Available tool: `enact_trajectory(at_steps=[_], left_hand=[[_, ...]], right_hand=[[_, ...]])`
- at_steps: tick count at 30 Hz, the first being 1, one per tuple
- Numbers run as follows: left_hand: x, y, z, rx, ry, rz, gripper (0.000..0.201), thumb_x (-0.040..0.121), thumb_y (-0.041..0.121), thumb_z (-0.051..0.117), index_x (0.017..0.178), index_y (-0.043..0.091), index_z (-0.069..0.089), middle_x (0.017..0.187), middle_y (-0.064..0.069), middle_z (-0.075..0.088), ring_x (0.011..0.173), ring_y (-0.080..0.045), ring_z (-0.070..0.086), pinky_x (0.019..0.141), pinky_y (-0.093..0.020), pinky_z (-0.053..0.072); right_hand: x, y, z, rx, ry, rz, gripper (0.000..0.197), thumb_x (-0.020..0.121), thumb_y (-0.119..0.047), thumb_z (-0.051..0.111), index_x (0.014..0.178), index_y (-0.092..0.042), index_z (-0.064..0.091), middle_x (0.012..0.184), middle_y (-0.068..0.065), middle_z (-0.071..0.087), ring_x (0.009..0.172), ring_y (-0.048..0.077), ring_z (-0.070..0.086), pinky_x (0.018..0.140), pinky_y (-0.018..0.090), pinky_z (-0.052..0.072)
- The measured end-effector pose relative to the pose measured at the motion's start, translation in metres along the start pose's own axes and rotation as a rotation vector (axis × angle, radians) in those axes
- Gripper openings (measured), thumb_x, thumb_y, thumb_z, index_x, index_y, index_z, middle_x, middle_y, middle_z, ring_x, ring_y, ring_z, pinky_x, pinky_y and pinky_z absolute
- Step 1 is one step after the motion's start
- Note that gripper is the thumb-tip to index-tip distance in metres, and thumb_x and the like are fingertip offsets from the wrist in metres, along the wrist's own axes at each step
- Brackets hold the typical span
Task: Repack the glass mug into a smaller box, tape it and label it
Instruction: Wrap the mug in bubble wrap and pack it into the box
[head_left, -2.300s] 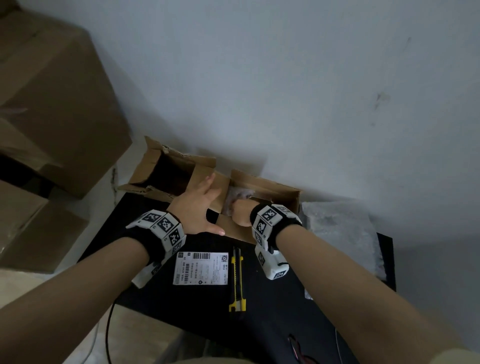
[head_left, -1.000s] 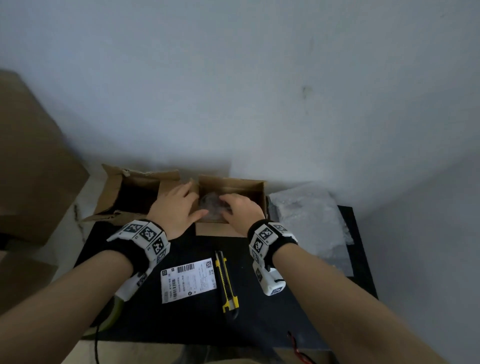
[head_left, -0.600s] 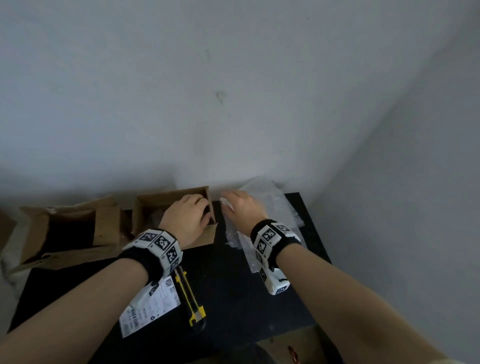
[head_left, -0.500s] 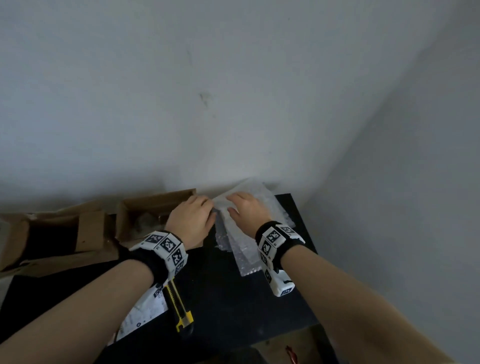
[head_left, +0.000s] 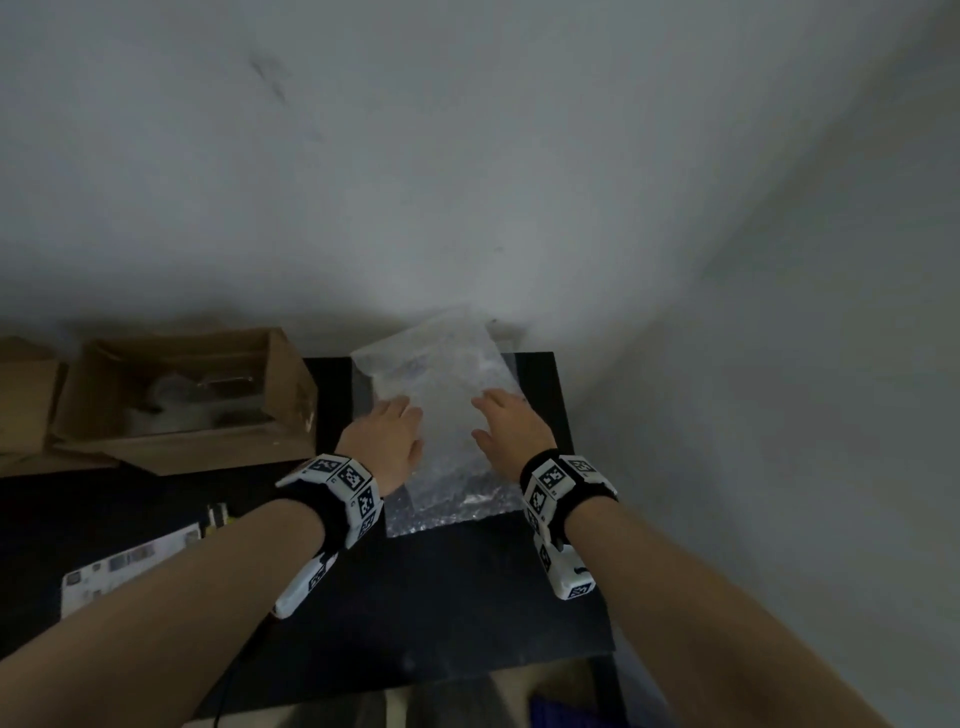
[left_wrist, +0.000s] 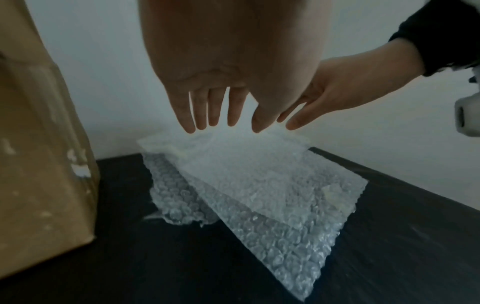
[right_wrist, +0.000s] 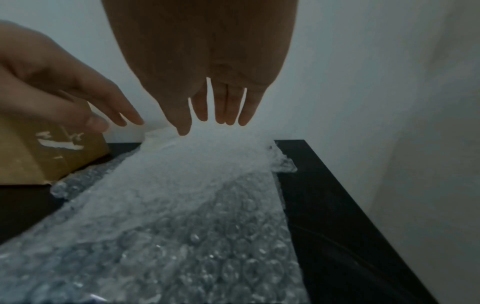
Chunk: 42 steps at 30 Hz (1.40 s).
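The small cardboard box (head_left: 288, 395) stands open-topped at the table's back left, and the glass mug (head_left: 202, 395) shows dimly inside it. Right of the box, a stack of bubble wrap sheets (head_left: 447, 410) lies flat on the black table (head_left: 467, 597). Both hands hover over the wrap, palms down and fingers straight. My left hand (head_left: 400, 413) is over the stack's left side and my right hand (head_left: 498, 402) over its right side. The left wrist view shows the left hand (left_wrist: 221, 123) just above the wrap (left_wrist: 259, 195). My right hand (right_wrist: 213, 123) holds nothing either.
A white shipping label (head_left: 124, 566) lies at the table's front left, partly under my left forearm. The tip of a yellow utility knife (head_left: 218, 514) shows beside it. A second cardboard box (head_left: 21, 400) sits at the far left. Walls close in behind and to the right.
Both hands left the small box and moved right over the bubble wrap. The head view swung right, so the boxes now sit at the left.
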<state>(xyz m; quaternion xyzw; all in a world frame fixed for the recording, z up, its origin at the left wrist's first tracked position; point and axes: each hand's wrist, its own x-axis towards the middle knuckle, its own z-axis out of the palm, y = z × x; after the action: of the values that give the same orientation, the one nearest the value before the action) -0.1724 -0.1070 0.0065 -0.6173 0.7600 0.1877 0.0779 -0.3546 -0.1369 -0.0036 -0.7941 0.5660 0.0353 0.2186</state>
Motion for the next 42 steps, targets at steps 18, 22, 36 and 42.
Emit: enact_trajectory(at_steps=[18, 22, 36, 42], left_hand=[[0.027, 0.002, 0.067, -0.256, 0.081, -0.066, 0.038, 0.090, 0.025, 0.057, 0.125, 0.012, 0.053, 0.146, -0.009, 0.038, 0.133, -0.028, 0.035, 0.108, -0.041, 0.033], [0.020, 0.008, 0.057, -0.276, 0.193, -0.045, 0.018, 0.089, 0.008, 0.053, 0.106, 0.008, 0.058, 0.112, -0.011, 0.060, 0.105, -0.031, 0.055, 0.085, -0.039, 0.044], [-0.014, -0.002, -0.032, -0.293, 0.417, 0.054, 0.014, 0.094, 0.002, 0.044, 0.104, 0.002, 0.055, 0.104, -0.016, 0.060, 0.097, -0.033, 0.053, 0.079, -0.037, 0.039], [-0.042, -0.010, -0.077, -0.249, 0.519, 0.153, 0.014, 0.090, -0.002, 0.048, 0.101, 0.008, 0.050, 0.105, -0.009, 0.053, 0.090, -0.021, 0.046, 0.073, -0.028, 0.033]], right_hand=[[0.017, 0.032, 0.038, 0.022, 0.010, -0.024, 0.033, 0.090, -0.018, 0.054, 0.123, -0.012, 0.053, 0.135, 0.008, 0.043, 0.123, 0.027, 0.041, 0.099, 0.039, 0.035], [0.015, 0.031, 0.030, 0.085, 0.021, -0.040, 0.025, 0.093, -0.013, 0.048, 0.115, -0.008, 0.058, 0.124, 0.010, 0.052, 0.114, 0.028, 0.049, 0.095, 0.036, 0.038], [-0.010, 0.016, -0.038, 0.388, 0.148, 0.072, 0.048, 0.097, -0.047, 0.038, 0.127, -0.012, 0.051, 0.131, 0.008, 0.049, 0.116, 0.022, 0.050, 0.097, 0.033, 0.039], [-0.019, -0.011, -0.064, 0.725, 0.006, 0.160, 0.062, 0.091, -0.052, 0.050, 0.141, -0.019, 0.036, 0.144, 0.008, 0.042, 0.128, 0.023, 0.044, 0.106, 0.038, 0.039]])
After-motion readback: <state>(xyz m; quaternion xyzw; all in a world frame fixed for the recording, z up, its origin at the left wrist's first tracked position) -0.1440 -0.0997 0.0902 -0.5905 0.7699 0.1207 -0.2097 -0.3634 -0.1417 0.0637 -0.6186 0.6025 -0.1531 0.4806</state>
